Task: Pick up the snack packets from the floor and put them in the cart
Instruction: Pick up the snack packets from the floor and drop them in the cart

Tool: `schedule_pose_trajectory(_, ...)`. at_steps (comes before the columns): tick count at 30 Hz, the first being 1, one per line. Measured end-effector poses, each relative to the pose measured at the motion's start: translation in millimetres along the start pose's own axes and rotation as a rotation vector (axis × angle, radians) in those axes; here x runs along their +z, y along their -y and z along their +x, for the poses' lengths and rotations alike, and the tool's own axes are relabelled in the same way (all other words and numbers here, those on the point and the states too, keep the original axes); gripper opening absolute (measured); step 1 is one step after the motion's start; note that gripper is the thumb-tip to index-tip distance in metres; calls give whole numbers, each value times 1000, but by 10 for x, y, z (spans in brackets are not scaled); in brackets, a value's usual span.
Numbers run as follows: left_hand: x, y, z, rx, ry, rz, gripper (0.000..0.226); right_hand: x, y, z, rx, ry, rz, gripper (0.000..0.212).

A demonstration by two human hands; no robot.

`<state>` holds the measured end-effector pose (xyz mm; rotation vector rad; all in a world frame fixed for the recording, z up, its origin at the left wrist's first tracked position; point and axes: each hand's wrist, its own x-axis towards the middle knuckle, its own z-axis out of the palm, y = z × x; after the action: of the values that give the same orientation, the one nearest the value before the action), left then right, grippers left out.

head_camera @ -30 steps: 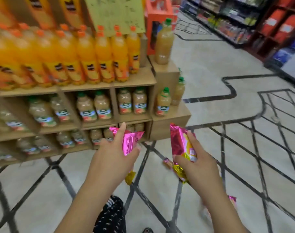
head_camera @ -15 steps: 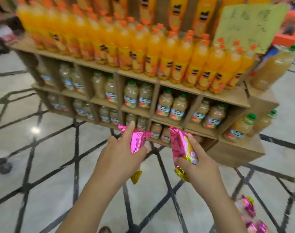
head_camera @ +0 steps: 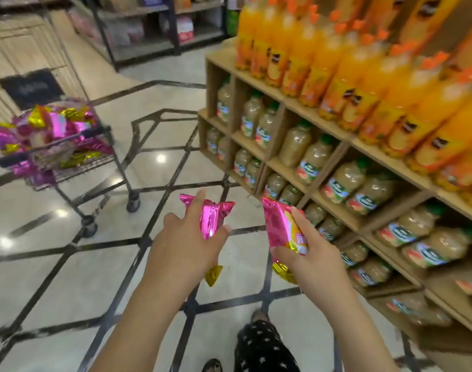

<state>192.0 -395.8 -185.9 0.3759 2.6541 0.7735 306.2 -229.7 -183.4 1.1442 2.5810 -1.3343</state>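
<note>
Pink snack packet (head_camera: pixel 213 218) in left hand (head_camera: pixel 186 242), another (head_camera: pixel 283 228) in right hand (head_camera: pixel 312 257).

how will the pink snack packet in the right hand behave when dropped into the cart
The pink snack packet looks puffy and light, since the right hand pinches it by thumb and fingers alone. Its glossy foil probably slides. It should land softly on the packets heaped in the cart.

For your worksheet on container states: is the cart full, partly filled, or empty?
Partly filled. Pink and gold packets are heaped in the cart, about level with its near rim.
</note>
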Motion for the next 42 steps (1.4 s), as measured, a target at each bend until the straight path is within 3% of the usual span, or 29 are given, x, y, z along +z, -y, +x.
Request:
schedule_pose_trajectory(14,-621,336,2205,-342,-122,-173,76,693,1487,2573,-182,285,-220,77)
schedule_pose_trajectory(20,-1054,508,2855,-451,-277,-219,78,1111,2357,3374,-319,414,-299,77)
schedule_pose_trajectory(28,-1719,1466,3163,-662,-360,-224,78,2156,3289,3657,-399,601,-340,76)
schedule_pose_trajectory(42,-3035,3459,3861,-696,-332,-182,81,4099,4634,3576,-329,704,-206,72)
